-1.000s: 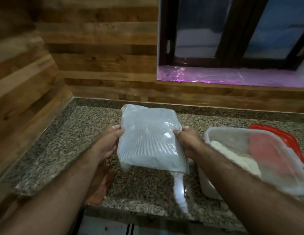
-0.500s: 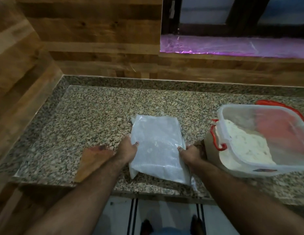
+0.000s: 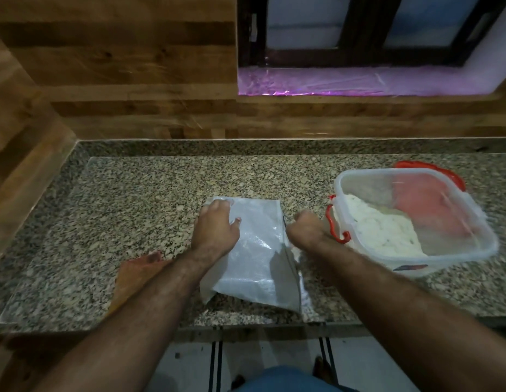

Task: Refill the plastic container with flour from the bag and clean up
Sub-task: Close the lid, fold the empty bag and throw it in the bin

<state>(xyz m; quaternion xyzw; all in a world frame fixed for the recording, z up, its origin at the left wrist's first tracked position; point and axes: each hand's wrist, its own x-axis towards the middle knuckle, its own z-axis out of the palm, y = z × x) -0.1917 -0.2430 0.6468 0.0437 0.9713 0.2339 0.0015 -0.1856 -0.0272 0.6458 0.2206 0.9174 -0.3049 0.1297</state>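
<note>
Plastic bag (image 3: 254, 250) flat | left grip (image 3: 215, 230) presses it | right grip (image 3: 304, 232) fisted beside

Container (image 3: 415, 222) blocks right; counter (image 3: 133, 207) open to the left

You are working in dim, warm light. The brightest patch is a purple glare on the window sill (image 3: 317, 82), far beyond your right hand (image 3: 304, 229). The plastic container (image 3: 415, 222) just right of it is motion-blurred. Straight lines bow near the frame edges.
</note>
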